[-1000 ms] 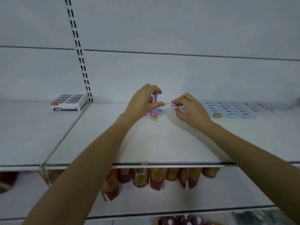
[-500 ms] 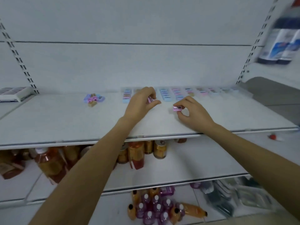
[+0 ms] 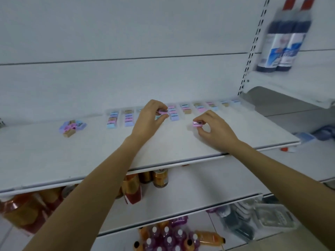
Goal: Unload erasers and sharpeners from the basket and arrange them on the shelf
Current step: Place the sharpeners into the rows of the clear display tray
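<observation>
On the white shelf [image 3: 90,156], my left hand [image 3: 150,118] pinches a small pink sharpener [image 3: 162,111] just above a row of lined-up sharpeners. My right hand [image 3: 212,129] grips another pink sharpener [image 3: 197,123], low over the shelf in front of the rows. Several short rows of pastel sharpeners [image 3: 174,114] run along the back of the shelf. A loose pile of sharpeners [image 3: 71,126] lies to the left. No basket is in view.
Two dark bottles [image 3: 282,40] stand on a higher shelf at the right, beside a slotted upright [image 3: 252,51]. Cans and jars [image 3: 159,178] fill the shelf below, with purple bottles [image 3: 163,238] and plastic containers [image 3: 262,218] lower down.
The view swung right, from the loose pile to the arranged rows. Both hands carried their pink sharpeners rightward; the left now hovers at a row and the right is lower over the shelf.
</observation>
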A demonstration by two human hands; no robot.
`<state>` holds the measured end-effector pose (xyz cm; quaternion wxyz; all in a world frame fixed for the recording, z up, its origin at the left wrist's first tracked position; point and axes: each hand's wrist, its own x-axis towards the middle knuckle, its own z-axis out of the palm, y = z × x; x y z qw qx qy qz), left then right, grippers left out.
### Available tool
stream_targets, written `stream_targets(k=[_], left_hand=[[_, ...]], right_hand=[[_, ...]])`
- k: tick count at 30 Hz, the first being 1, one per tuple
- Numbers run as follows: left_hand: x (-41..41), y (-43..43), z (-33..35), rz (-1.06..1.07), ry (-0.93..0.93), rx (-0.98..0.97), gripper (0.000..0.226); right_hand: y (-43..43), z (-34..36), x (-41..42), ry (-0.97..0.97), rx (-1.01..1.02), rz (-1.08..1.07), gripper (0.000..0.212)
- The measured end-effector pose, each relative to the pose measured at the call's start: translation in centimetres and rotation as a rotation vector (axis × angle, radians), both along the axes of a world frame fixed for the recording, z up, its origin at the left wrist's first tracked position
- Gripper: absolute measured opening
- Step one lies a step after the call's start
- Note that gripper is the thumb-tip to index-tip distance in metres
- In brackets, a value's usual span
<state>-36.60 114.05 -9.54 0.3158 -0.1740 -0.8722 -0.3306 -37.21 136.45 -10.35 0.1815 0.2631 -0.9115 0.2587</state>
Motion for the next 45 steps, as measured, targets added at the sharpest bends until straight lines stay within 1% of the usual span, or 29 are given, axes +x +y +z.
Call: stream_targets(k=[6, 9, 11, 15, 18, 20, 22, 25, 29, 32, 38, 42, 45], left_hand=[[-2.8, 3.1, 0.1, -0.015, -0.063, 0.033, 0.017], [-4.2, 5.2, 0.4, -0.011, -0.051, -0.022, 0.025], [-5.3, 6.7, 0.7, 0.017, -0.021, -0.063, 0.028], [-8.0, 10.5, 1.3, 0.106, -0.014, -0.073, 0.022], [-10.2, 14.1, 1.2, 0.096, -0.059, -0.052, 0.019], [-11.4, 16.4, 0.9, 0.078, -0.106, -0.016, 0.017], [-12.4, 18.3, 0.4, 0.080, -0.145, -0.019, 0.017], [-13.9, 20.5, -0.1, 0.105, -0.207, -0.057, 0.020], [-15.8, 22.7, -0.7, 0.179, -0.269, -0.077, 0.019], [-16.1, 23.8, -1.0, 0.236, -0.304, -0.140, 0.016], [-15.8, 23.9, -1.1, 0.301, -0.330, -0.295, 0.017], [-15.7, 23.8, -1.3, 0.294, -0.308, -0.384, 0.021], [-15.5, 23.2, -1.5, 0.297, -0.272, -0.396, 0.023]], right_hand=[[3.3, 0.3, -2.3, 0.042, 0.039, -0.021, 0.022], [5.6, 0.4, -4.6, 0.077, 0.046, -0.010, 0.022], [7.1, 0.5, -6.8, 0.120, 0.025, 0.007, 0.021], [10.3, 1.3, -11.2, 0.142, -0.033, -0.003, 0.019], [12.4, 1.3, -14.1, 0.097, -0.036, -0.022, 0.021], [13.5, 1.0, -15.5, 0.057, -0.011, -0.026, 0.022], [14.3, 0.5, -16.6, 0.043, 0.026, -0.028, 0.023], [15.3, -0.7, -17.4, 0.065, 0.025, -0.060, 0.022], [16.0, -1.6, -17.3, 0.109, -0.068, -0.139, 0.020], [16.0, -1.8, -17.4, 0.154, -0.024, -0.161, 0.021], [16.2, -2.1, -17.9, 0.070, 0.092, -0.237, 0.025], [16.2, -2.0, -17.8, 0.019, 0.088, -0.243, 0.026], [16.2, -1.9, -17.7, 0.018, 0.093, -0.252, 0.028]])
